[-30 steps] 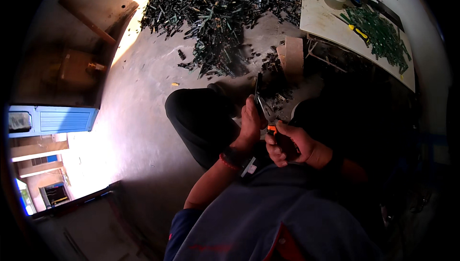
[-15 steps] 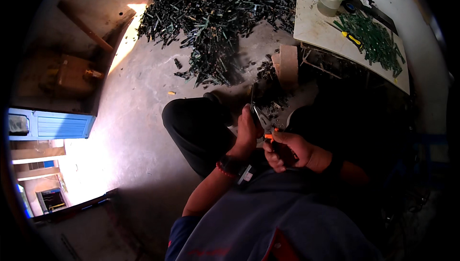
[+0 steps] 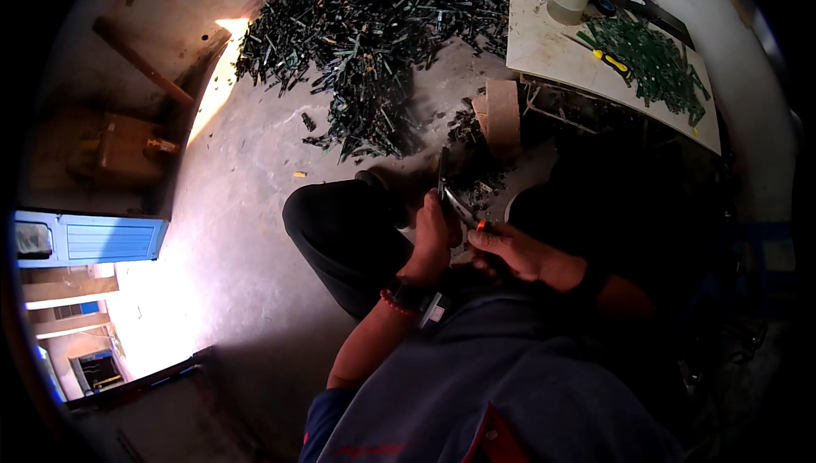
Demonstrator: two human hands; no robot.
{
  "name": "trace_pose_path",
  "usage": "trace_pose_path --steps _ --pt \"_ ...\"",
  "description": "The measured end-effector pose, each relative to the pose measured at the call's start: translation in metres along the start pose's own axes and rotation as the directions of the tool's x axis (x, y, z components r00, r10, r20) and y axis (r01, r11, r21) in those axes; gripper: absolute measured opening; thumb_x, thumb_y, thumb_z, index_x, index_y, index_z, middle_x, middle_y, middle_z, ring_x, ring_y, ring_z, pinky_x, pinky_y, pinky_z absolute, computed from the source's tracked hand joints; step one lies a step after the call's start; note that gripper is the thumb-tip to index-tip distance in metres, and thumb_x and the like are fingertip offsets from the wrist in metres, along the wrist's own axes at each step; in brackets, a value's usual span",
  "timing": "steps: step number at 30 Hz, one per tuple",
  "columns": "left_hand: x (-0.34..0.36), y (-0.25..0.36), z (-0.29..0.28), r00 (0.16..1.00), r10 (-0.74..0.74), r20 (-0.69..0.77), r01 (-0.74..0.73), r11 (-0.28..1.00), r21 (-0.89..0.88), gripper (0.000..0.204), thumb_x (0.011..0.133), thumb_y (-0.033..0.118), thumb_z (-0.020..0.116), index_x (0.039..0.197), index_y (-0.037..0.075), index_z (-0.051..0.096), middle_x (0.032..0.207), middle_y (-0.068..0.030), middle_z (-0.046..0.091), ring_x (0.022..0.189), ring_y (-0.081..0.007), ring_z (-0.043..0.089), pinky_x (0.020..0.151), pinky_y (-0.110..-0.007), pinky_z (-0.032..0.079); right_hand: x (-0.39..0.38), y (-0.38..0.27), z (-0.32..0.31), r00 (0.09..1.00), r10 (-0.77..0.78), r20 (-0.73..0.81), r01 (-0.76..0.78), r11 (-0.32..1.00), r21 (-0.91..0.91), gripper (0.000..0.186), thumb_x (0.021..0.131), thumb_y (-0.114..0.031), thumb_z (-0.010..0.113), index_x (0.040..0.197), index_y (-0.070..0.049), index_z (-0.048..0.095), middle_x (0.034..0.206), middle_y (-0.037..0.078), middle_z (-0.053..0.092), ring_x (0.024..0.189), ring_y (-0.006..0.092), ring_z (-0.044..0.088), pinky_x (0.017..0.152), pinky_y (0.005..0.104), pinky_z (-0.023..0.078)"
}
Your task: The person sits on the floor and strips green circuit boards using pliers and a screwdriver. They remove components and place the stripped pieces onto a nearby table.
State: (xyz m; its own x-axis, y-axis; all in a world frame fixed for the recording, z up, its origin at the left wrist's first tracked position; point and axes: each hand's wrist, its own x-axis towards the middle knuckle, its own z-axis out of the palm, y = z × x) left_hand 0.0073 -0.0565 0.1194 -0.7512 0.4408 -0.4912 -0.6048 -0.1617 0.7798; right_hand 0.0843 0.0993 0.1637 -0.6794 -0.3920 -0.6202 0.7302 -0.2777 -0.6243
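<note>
My left hand (image 3: 433, 238) is closed around a thin dark strip (image 3: 443, 161), which stands up past the fingertips. In my right hand (image 3: 529, 254) is a pair of pliers (image 3: 461, 209) with orange handles. The metal jaws reach across to the strip beside my left fingertips and seem to touch it; whether they grip it is too small and dark to tell. Both hands are close together between my knees, above dark scraps (image 3: 484, 187) on the floor. The lower fingers of my right hand are in shadow.
A large heap of dark strips (image 3: 365, 47) covers the floor ahead. At the right, a low pale table (image 3: 537, 48) bears green strips (image 3: 650, 64), a yellow-handled tool (image 3: 610, 61) and a cloudy plastic cup (image 3: 566, 0). Brown cardboard (image 3: 501, 115) stands near its left leg.
The pliers have moved up and in toward the strip, and my right hand's fingers have closed further round the handles. My left hand keeps its hold. The whole view has shifted slightly.
</note>
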Motion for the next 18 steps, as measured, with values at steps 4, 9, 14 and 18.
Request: trace_pose_path --steps 4,9,14,18 --pt "-0.014 0.015 0.013 0.974 0.223 -0.037 -0.199 0.923 0.330 0.040 0.097 0.038 0.030 0.108 0.004 0.048 0.092 -0.0089 0.058 0.076 -0.0159 0.057 0.063 -0.027 0.046 0.001 0.008 0.014 0.947 0.012 0.320 -0.164 0.877 0.453 0.033 0.089 -0.042 0.055 0.084 -0.010 0.054 0.069 0.001 0.052 0.057 0.0131 0.048 0.052 0.0269 0.040" --pt "-0.004 0.010 0.002 0.996 -0.049 -0.072 0.054 0.996 0.074 0.055 0.095 0.054 0.029 0.067 0.009 0.044 0.054 -0.0008 0.039 0.044 -0.0116 0.035 0.041 -0.026 0.027 0.009 -0.003 -0.021 0.752 -0.652 -0.092 0.184 0.342 -0.922 0.036 0.084 -0.035 0.061 0.093 0.000 0.057 0.077 0.018 0.061 0.071 0.0346 0.060 0.063 0.0414 0.048" --pt "-0.002 -0.005 0.003 0.989 -0.109 0.096 0.104 0.993 0.061 0.062 0.091 0.063 0.028 0.065 0.009 0.044 0.054 -0.0013 0.038 0.046 -0.0125 0.036 0.044 -0.026 0.029 -0.013 -0.010 -0.035 0.745 -0.667 -0.010 0.093 0.118 -0.989 0.033 0.082 -0.028 0.062 0.092 0.002 0.054 0.079 0.019 0.061 0.072 0.0361 0.061 0.062 0.0420 0.049" --pt "0.000 -0.014 -0.012 0.973 -0.219 0.067 0.204 0.962 0.184 0.066 0.089 0.068 0.026 0.066 0.008 0.046 0.055 -0.0015 0.038 0.049 -0.0121 0.038 0.047 -0.025 0.032 -0.022 -0.019 -0.035 0.698 -0.716 -0.009 0.059 0.070 -0.996 0.031 0.076 -0.023 0.069 0.088 0.000 0.053 0.076 0.019 0.059 0.069 0.0373 0.059 0.061 0.0436 0.047"
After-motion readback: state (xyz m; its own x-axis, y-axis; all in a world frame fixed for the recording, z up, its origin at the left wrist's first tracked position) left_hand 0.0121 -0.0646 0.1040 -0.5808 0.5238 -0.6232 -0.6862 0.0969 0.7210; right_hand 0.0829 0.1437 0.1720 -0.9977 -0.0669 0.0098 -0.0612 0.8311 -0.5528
